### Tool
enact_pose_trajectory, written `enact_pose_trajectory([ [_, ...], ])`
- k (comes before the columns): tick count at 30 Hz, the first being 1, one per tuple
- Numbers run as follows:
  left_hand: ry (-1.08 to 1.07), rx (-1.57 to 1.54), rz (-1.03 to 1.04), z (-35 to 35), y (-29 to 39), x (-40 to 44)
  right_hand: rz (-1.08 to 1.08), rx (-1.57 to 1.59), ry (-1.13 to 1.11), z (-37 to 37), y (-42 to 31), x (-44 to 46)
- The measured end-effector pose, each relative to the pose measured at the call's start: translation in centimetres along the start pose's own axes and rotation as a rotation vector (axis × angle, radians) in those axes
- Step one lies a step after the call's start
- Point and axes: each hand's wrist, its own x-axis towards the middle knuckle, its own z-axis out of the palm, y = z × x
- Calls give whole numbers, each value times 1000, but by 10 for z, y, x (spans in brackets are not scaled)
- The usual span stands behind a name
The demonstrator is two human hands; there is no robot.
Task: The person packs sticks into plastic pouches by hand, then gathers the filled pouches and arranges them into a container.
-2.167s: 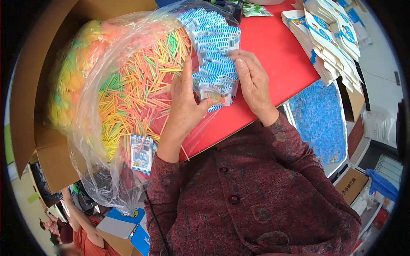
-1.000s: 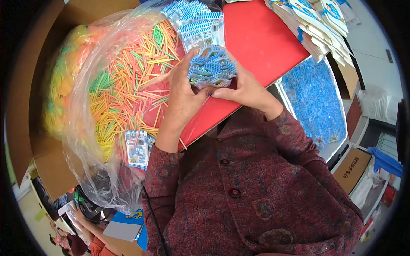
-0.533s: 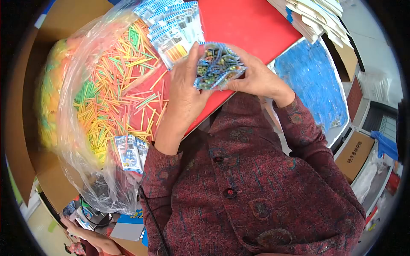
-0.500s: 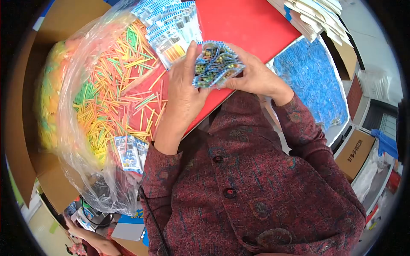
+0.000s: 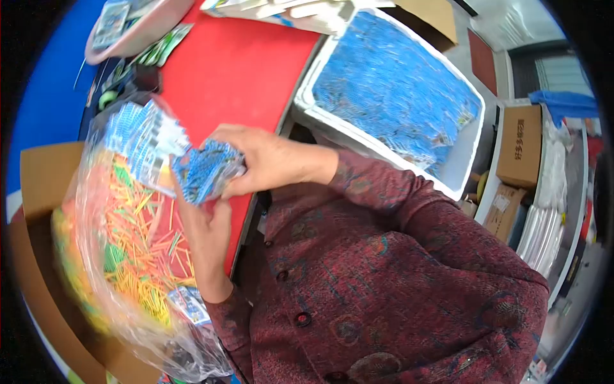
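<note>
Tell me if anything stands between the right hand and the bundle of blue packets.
Nothing visible does: the right hand grips the bundle of blue packets directly. The fanned packets lie off to the other side.

Maroon patterned jacket (image 5: pixel 396 281), long sleeves (image 5: pixel 377 182); dark buttons (image 5: pixel 302 319)

I hold a bundle (image 5: pixel 208 169) between my left hand (image 5: pixel 202 224) and right hand (image 5: pixel 265 157) over the table (image 5: pixel 236 70); sticks (image 5: pixel 144 256) lie left, packets (image 5: pixel 144 141) just beyond them, a carton (image 5: pixel 54 179) farther left, a bin (image 5: pixel 470 150) at right.
</note>
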Motion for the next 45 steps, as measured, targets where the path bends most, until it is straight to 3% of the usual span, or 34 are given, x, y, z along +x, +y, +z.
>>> enact_pose_trajectory([
  [3, 39, -172, -64, 0, 17, -2, -26, 151, 119, 4, -1, -16],
  [6, 59, -155, -65, 1, 14, -5, 95, 291, 98, -4, -12, -25],
  [11, 65, -279, -47, 21, 25, 2, 147, 228, 236, -19, -16, -47],
  [15, -52, -272, 54, 43, 37, 15, 174, 387, 349, -28, -2, -71],
  [18, -104, -338, 6, 65, 49, 16, 261, 597, 438, -38, 1, -90],
  [23, -337, -518, 101, 78, 46, 33, 275, 620, 530, -57, -3, -125],
  [25, -334, -499, 109, 81, 51, 40, 324, 647, 633, -72, -6, -144],
  [27, -311, -453, 110, 84, 55, 47, 522, 466, 703, -92, -3, -182],
  [29, -286, -462, 79, 85, 53, 53, 543, 226, 851, -114, 2, -227],
  [31, -214, -472, 0, 83, 48, 59, 693, 232, 1028, -143, -5, -275],
  [35, -169, -466, -49, 86, 39, 59, 739, -239, 1329, -210, 11, -368],
  [36, -170, -470, -52, 86, 37, 58, 742, -243, 1328, -222, 18, -385],
  [39, -194, -414, -68, 84, 36, 58, 1089, -1015, 1371, -243, 46, -420],
  [43, -210, -411, -50, 83, 34, 57, 1324, -1128, 1307, -244, 67, -409],
  [45, -209, -423, -48, 83, 32, 57, 1333, -1133, 1308, -247, 81, -405],
])
